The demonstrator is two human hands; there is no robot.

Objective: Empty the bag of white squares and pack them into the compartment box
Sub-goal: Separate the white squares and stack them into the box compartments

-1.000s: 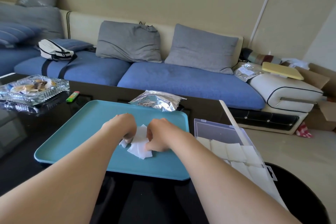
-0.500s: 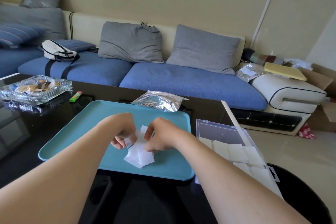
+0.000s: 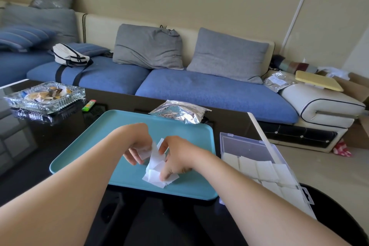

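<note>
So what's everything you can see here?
sofa: one, blue, by the wall
grey cushions: several, grey, on the sofa
white bag: one, black straps, on the sofa
black table: one, black, before the sofa
tray: one, teal, on the table
compartment box: one, clear, open, right of the tray
white squares: many, white, pile on tray, rows in box
foil bags: two, silver, tray's far edge and sofa arm
glass dish: one, clear, table's far left
lighter: one, green, beside the dish
left hand: holding a square over the tray
right hand: pinching squares there
</note>
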